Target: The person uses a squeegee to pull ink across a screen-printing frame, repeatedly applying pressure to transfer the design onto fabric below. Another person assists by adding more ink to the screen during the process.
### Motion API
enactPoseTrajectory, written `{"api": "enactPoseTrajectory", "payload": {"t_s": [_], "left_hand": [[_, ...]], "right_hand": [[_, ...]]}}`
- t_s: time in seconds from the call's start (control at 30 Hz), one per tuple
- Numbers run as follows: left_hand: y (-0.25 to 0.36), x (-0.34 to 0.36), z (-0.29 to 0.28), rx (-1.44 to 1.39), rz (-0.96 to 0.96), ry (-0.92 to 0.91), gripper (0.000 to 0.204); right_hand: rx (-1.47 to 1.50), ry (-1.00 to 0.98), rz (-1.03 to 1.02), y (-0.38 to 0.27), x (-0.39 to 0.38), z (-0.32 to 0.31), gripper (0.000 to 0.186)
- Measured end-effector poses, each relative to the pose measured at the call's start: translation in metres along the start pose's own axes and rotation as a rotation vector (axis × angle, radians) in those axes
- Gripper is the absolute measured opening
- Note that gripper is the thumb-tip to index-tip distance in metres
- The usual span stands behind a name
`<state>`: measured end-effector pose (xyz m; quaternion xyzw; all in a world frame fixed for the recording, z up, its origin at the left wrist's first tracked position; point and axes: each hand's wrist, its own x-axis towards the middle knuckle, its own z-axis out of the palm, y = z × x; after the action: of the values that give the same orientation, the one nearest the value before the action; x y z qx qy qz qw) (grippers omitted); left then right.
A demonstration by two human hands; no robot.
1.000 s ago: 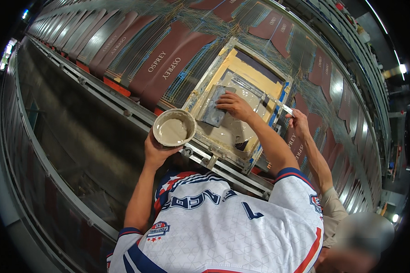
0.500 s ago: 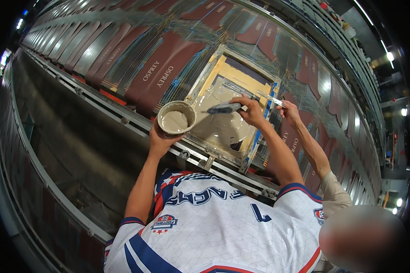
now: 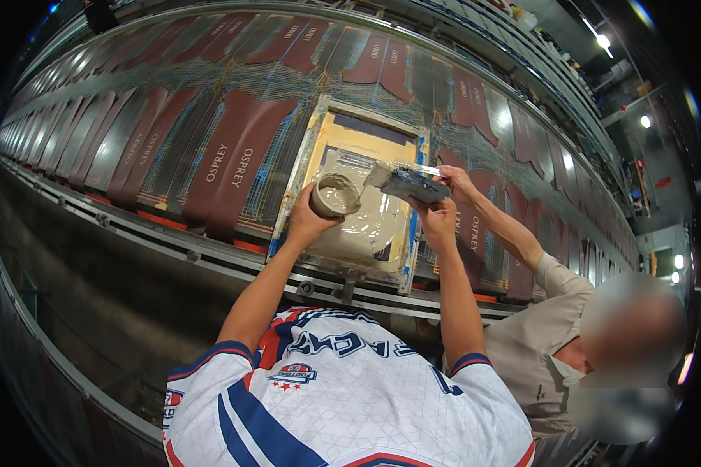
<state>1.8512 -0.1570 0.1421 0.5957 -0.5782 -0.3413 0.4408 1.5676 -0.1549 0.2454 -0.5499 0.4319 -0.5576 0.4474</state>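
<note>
Since half a second ago the tub [image 3: 332, 205] has swung in from beyond the frame's near corner to sit above the wet screen, and the grey scraper [image 3: 415, 187] has come round to face it, its left end now by the tub's rim.

The tub, round and smeared with beige paste inside and out, is tilted at the centre of the picture. The person's left hand [image 3: 307, 219] is wrapped round its side, gripping it. The right hand [image 3: 438, 219], just right of centre, has the scraper clasped and raised over the screen's right side. Paste coats the scraper's left end; whether that touches the tub I can't make out.

Below them, more paste [image 3: 354, 240] lies glossy across the screen, inside a worn screen frame [image 3: 372, 114] with blue tape along its right bar. A co-worker's hand [image 3: 458, 185] pinches a clear strip [image 3: 422, 168] close behind the scraper.

Maroon printed panels [image 3: 237, 148] run in rows over the long table, from the far left of the picture to the right. A metal rail [image 3: 148, 236] edges the near side, and the white sports shirt [image 3: 358, 397] fills the lower middle.
</note>
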Motion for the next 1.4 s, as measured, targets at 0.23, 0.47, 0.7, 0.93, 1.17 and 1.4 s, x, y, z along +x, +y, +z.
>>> {"api": "enactPoseTrajectory", "payload": {"t_s": [0.23,0.47,0.7,0.93,1.17,1.4], "left_hand": [[0.027,0.005,0.027,-0.224,0.028,-0.102,0.104],[0.055,-0.002,0.005,-0.353,0.045,-0.196,0.093],[0.083,0.001,-0.041,-0.538,0.062,-0.269,0.080],[0.085,-0.010,-0.086,-0.644,0.069,-0.242,0.083],[0.013,-0.013,-0.071,-0.233,0.082,-0.188,0.103],[0.018,-0.013,-0.027,-0.227,-0.015,-0.248,0.092]], "right_hand": [[-0.104,0.088,-0.115,-0.015,-0.029,-0.001,0.032],[-0.371,0.126,-0.266,-0.013,-0.046,0.007,0.033],[-0.519,0.137,-0.293,0.004,-0.032,-0.001,0.036],[-0.405,0.215,0.082,0.028,-0.057,0.006,0.030],[0.074,0.305,0.093,0.023,-0.074,0.026,0.037],[0.169,0.265,0.080,-0.005,-0.064,0.038,0.037]]}}
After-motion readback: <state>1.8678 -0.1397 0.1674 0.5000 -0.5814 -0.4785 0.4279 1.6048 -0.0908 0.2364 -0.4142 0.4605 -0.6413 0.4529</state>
